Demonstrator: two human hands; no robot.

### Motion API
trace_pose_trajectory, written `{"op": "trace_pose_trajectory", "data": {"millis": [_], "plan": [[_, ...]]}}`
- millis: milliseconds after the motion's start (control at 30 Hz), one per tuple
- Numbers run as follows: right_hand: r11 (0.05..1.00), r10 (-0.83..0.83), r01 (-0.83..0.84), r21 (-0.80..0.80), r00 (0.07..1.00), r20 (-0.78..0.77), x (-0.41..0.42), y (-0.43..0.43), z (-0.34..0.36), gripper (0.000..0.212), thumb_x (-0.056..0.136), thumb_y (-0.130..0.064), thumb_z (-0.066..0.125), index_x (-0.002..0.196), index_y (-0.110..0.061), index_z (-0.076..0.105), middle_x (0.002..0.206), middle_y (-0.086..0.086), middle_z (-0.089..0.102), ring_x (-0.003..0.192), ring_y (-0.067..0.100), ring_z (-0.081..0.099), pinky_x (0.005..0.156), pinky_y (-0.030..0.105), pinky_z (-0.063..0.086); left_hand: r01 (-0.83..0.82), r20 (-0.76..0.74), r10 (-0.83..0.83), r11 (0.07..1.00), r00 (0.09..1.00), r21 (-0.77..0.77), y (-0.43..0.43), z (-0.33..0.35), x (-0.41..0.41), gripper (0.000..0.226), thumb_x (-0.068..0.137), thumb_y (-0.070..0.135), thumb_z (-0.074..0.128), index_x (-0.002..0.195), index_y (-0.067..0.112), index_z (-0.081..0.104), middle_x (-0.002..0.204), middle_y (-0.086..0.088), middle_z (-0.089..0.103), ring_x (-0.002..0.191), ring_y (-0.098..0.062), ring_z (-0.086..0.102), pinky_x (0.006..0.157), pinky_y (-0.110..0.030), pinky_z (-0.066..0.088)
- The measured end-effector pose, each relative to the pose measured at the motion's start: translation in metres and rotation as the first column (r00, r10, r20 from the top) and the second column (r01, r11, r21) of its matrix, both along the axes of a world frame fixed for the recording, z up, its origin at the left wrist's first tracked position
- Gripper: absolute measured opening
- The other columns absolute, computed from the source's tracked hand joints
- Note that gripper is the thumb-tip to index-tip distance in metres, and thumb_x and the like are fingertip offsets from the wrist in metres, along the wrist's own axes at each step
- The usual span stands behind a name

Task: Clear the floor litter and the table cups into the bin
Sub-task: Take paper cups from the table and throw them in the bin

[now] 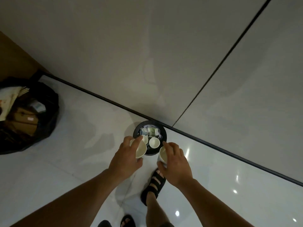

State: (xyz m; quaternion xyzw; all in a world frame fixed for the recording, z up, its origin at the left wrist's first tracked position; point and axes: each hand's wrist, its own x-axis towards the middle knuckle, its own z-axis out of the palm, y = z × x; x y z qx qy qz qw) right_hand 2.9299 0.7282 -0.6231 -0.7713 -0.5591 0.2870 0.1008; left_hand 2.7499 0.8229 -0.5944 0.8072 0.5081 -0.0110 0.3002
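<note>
A small round black bin (162,128) stands on the floor against the wall, holding crumpled paper and white paper cups (154,142). My left hand (127,157) grips a white paper cup (141,150) over the bin's left rim, its mouth facing up toward me. My right hand (174,162) grips another white paper cup (163,155) just over the bin's right front edge. Both hands hover above the bin.
A large black rubbish bag (49,115) full of cardboard and paper sits on the floor at the left. Grey wall panels rise behind the bin above a dark skirting strip (101,97). My sandalled foot (153,185) stands on glossy white tiles just before the bin.
</note>
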Motion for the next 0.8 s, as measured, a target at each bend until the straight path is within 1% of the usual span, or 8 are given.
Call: {"op": "trace_pose_trajectory", "data": {"millis": [200, 333, 400, 533, 633, 700, 733, 800], "plan": [[1.000, -0.010, 0.009, 0.028, 0.999, 0.039, 0.016, 0.059, -0.131, 0.075, 0.084, -0.048, 0.066, 0.146, -0.024, 0.030, 0.141, 0.004, 0.042, 0.122, 0.023, 0.047, 0.095, 0.036, 0.051, 0.014, -0.017, -0.014, 1.000, 1.000, 0.004, 0.063, -0.139, 0.030, 0.081, 0.077, 0.029, 0.075, 0.144, 0.028, 0.031, 0.136, -0.003, 0.032, 0.116, -0.024, 0.049, 0.083, -0.023, 0.042], [0.999, -0.024, 0.022, 0.031, 0.998, 0.050, 0.010, 0.081, -0.215, 0.073, 0.084, -0.045, 0.068, 0.143, -0.021, 0.033, 0.138, 0.007, 0.044, 0.120, 0.026, 0.049, 0.093, 0.037, 0.051, 0.050, -0.020, -0.050, 0.999, 0.999, -0.018, 0.083, -0.230, 0.040, 0.081, 0.079, 0.029, 0.074, 0.146, 0.026, 0.028, 0.140, -0.006, 0.030, 0.122, -0.026, 0.044, 0.089, -0.029, 0.045], [0.998, -0.047, 0.043, 0.043, 0.996, 0.074, 0.004, 0.087, -0.252, 0.073, 0.083, -0.044, 0.069, 0.143, -0.021, 0.034, 0.138, 0.008, 0.045, 0.119, 0.027, 0.049, 0.093, 0.037, 0.048, 0.074, -0.019, -0.075, 0.997, 0.997, -0.030, 0.088, -0.269, 0.042, 0.081, 0.079, 0.028, 0.073, 0.147, 0.026, 0.028, 0.140, -0.008, 0.029, 0.123, -0.027, 0.043, 0.090, -0.031, 0.045], [0.996, -0.064, 0.057, 0.065, 0.990, 0.124, -0.002, 0.091, -0.303, 0.073, 0.084, -0.046, 0.067, 0.144, -0.019, 0.036, 0.139, 0.009, 0.044, 0.121, 0.027, 0.047, 0.096, 0.038, 0.045, 0.140, -0.002, -0.141, 0.988, 0.990, -0.059, 0.086, -0.323, 0.037, 0.080, 0.077, 0.021, 0.072, 0.146, 0.022, 0.032, 0.137, -0.012, 0.032, 0.120, -0.031, 0.042, 0.089, -0.036, 0.045], [0.994, -0.057, 0.042, 0.102, 0.986, 0.157, -0.001, 0.094, -0.324, 0.075, 0.084, -0.044, 0.068, 0.145, -0.016, 0.036, 0.141, 0.013, 0.045, 0.125, 0.031, 0.047, 0.102, 0.043, 0.043, 0.224, -0.061, -0.221, 0.974, 0.973, 0.040, 0.088, -0.346, 0.032, 0.079, 0.074, 0.021, 0.072, 0.145, 0.019, 0.036, 0.132, -0.015, 0.040, 0.118, -0.033, 0.043, 0.094, -0.041, 0.042], [0.993, -0.045, 0.019, 0.120, 0.975, 0.216, 0.002, 0.096, -0.332, 0.074, 0.086, -0.044, 0.065, 0.147, -0.015, 0.035, 0.144, 0.015, 0.043, 0.130, 0.034, 0.043, 0.108, 0.048, 0.038, 0.312, -0.155, -0.290, 0.938, 0.945, 0.149, 0.094, -0.355, 0.030, 0.080, 0.072, 0.028, 0.072, 0.144, 0.020, 0.038, 0.131, -0.014, 0.043, 0.120, -0.033, 0.042, 0.098, -0.044, 0.037], [0.994, -0.037, 0.010, 0.110, 0.967, 0.250, 0.004, 0.097, -0.335, 0.075, 0.088, -0.046, 0.061, 0.149, -0.015, 0.032, 0.148, 0.016, 0.039, 0.136, 0.036, 0.038, 0.112, 0.050, 0.032, 0.348, -0.200, -0.310, 0.918, 0.929, 0.192, 0.097, -0.358, 0.029, 0.079, 0.073, 0.035, 0.069, 0.144, 0.020, 0.037, 0.132, -0.014, 0.043, 0.122, -0.033, 0.041, 0.100, -0.046, 0.035], [0.999, -0.003, -0.010, 0.043, 0.955, 0.295, 0.006, 0.097, -0.340, 0.079, 0.092, -0.055, 0.048, 0.154, -0.017, 0.018, 0.159, 0.014, 0.023, 0.147, 0.035, 0.018, 0.117, 0.052, 0.017, 0.388, -0.259, -0.330, 0.896, 0.908, 0.217, 0.099, -0.363, 0.029, 0.081, 0.076, 0.054, 0.056, 0.145, 0.019, 0.033, 0.139, -0.014, 0.038, 0.131, -0.034, 0.034, 0.103, -0.051, 0.030]]}}
